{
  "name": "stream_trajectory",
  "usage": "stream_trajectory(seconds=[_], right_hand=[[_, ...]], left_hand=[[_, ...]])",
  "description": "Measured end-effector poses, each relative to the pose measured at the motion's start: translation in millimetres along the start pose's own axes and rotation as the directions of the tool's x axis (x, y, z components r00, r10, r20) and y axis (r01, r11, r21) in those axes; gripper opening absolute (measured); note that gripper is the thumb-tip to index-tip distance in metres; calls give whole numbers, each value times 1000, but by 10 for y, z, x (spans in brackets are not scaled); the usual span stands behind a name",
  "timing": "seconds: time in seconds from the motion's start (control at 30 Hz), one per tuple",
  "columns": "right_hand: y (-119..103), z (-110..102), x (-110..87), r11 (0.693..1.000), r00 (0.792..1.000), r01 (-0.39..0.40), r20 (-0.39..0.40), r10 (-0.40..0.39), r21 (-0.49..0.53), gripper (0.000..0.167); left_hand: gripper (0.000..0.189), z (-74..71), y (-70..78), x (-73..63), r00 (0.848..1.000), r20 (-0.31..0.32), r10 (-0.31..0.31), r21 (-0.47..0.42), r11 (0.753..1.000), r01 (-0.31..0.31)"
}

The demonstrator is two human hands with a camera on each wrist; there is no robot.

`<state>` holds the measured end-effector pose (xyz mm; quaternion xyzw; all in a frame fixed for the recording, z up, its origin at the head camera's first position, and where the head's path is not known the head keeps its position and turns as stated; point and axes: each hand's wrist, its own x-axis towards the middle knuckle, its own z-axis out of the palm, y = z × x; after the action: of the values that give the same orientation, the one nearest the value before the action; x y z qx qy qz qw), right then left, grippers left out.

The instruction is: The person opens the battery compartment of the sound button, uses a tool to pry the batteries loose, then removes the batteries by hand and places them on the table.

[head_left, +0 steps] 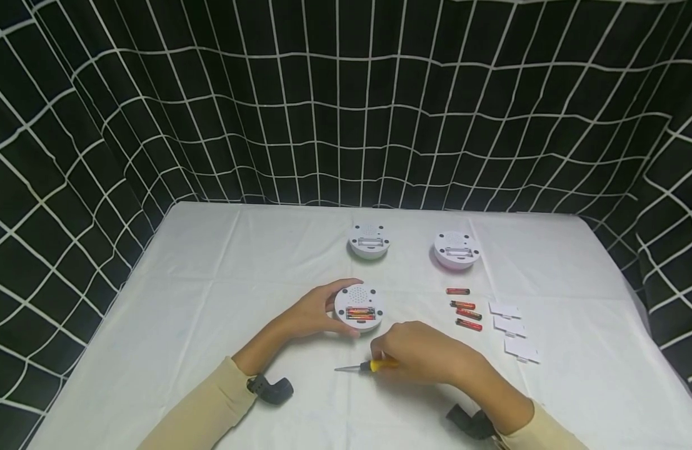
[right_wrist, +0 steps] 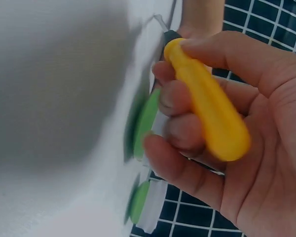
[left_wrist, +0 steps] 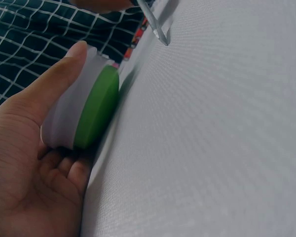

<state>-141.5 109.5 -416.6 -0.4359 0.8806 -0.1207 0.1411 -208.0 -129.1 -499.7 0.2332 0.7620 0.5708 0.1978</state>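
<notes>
My left hand point(head_left: 314, 310) holds a round white device point(head_left: 357, 294) by its edges, thumb on the near side and fingers round the far side. The device lies with its speaker holes and uncovered battery bay upward, and red batteries point(head_left: 361, 314) sit in that bay. In the left wrist view its lower part point(left_wrist: 96, 108) is green. Just to the right, my right hand point(head_left: 421, 352) grips a screwdriver point(right_wrist: 207, 98) by its yellow handle. The metal shaft points left, near the white cloth and apart from the device.
Two similar devices, one in the middle point(head_left: 368, 242) and one to the right point(head_left: 457, 251), stand farther back with vacant battery bays. Several loose red batteries point(head_left: 468, 314) lie to the right. Beside them are three white battery covers point(head_left: 509, 325). A white net over black cloth point(head_left: 346, 125) surrounds the table.
</notes>
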Motion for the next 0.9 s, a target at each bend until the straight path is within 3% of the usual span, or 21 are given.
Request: stream_trajectory(seconds=[0.3,0.6,0.73,0.9], right_hand=[[-41,-19,43,1000,999,-6,-53,6,-13,11],[-25,-37,30,1000,998,24,-59,-25,-18,19],[-5,-111,-2,1000,995,-1,-99,-1,-12,22],[31,-203,-67,999,988,-41,-151,40,-4,15]], left_hand=[[95,5,-11,2,1000,8,7,3,1000,-7],[95,9,-8,16,1000,7,27,-15,1000,-27],[96,4,6,12,1000,3,24,-20,1000,-24],[96,2,9,2,1000,1,-5,-2,1000,5]])
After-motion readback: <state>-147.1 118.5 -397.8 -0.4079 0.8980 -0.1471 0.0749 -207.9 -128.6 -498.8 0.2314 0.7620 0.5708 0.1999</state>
